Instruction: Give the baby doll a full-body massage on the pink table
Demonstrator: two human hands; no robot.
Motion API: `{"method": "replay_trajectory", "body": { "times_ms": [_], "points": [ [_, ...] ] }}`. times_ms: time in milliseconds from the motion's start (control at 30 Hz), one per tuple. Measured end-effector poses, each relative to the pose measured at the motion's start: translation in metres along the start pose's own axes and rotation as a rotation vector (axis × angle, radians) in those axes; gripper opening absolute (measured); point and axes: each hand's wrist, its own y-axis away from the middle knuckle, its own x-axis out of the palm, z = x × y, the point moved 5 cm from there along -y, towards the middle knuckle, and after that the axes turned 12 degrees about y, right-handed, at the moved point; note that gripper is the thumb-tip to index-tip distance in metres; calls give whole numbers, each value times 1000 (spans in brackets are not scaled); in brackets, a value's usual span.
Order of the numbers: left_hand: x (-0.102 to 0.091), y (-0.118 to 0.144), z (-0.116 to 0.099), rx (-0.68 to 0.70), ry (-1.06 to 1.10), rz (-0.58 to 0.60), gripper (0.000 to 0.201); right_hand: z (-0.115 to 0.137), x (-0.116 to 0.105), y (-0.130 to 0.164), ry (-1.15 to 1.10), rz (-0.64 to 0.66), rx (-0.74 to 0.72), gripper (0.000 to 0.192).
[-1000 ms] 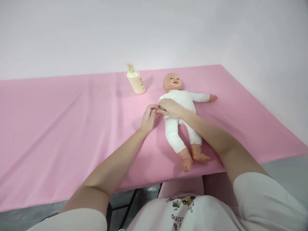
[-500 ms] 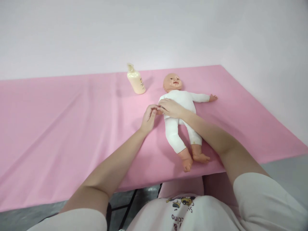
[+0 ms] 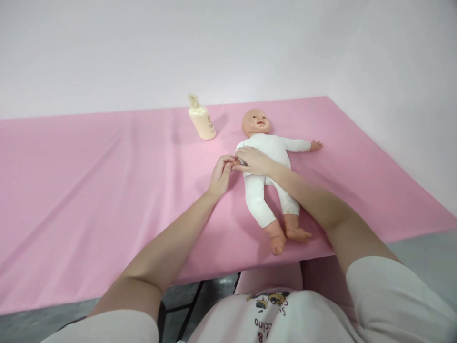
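Observation:
A baby doll (image 3: 273, 147) in a white bodysuit lies face up on the pink tablecloth (image 3: 89, 190), head away from me, bare feet near the front edge. My right hand (image 3: 253, 160) lies over the doll's near arm at its left side. My left hand (image 3: 221, 174) meets it there, fingertips pinched on the doll's small hand, which is mostly hidden between my fingers. The doll's other arm stretches out to the right.
A cream pump bottle (image 3: 201, 119) stands at the back of the table, left of the doll's head. A pale wall rises behind. The table's front edge runs just above my lap, with dark table legs and grey floor below.

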Motion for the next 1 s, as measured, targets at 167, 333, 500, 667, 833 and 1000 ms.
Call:
{"method": "replay_trajectory", "body": {
  "times_ms": [167, 333, 500, 667, 833, 1000],
  "points": [
    [0, -1, -6, 41, -71, -12, 35, -1, 1, 0, 14, -4, -5, 33],
    [1, 0, -2, -9, -6, -5, 38, -2, 2, 0, 4, -16, -7, 30],
    [0, -1, -7, 53, -92, -6, 36, -2, 3, 0, -6, -13, -15, 34],
    [1, 0, -3, -9, -5, 3, 36, -1, 1, 0, 11, -3, 4, 28],
    [0, 0, -5, 25, -57, -11, 35, 1, -2, 0, 0, 3, 0, 30],
    [1, 0, -5, 13, -31, 3, 34, 0, 0, 0, 5, 0, 4, 27]
  ]
}}
